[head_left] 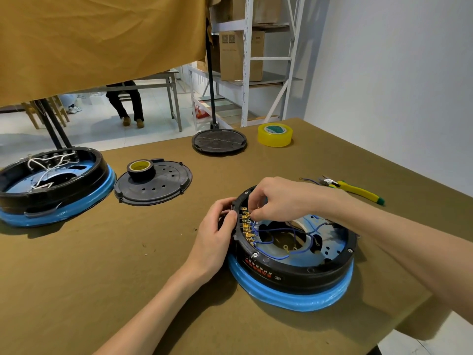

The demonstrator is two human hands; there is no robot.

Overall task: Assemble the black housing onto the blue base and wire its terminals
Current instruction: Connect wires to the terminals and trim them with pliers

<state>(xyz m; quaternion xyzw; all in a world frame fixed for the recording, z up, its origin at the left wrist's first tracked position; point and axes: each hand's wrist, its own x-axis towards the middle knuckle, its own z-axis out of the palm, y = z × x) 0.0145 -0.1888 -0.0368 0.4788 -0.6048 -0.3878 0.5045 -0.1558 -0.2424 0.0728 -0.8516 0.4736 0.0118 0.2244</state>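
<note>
wall (384, 73): white | floor (102, 129): pale tiles | shelving (247, 60): white metal, cardboard boxes | curtain (102, 34): ochre

Black housing (294, 271) – hard plastic, semi-gloss to my eye. Blue base (294, 298) – glossy, film-wrapped look, wrinkled. Terminals (246, 228) – shiny brass-coloured metal. I read table cover (102, 265) as matt olive cloth, faintly fuzzy. Yellow tape roll (275, 135) glossy, translucent. Plier handles (358, 192) smooth yellow plastic.
</note>
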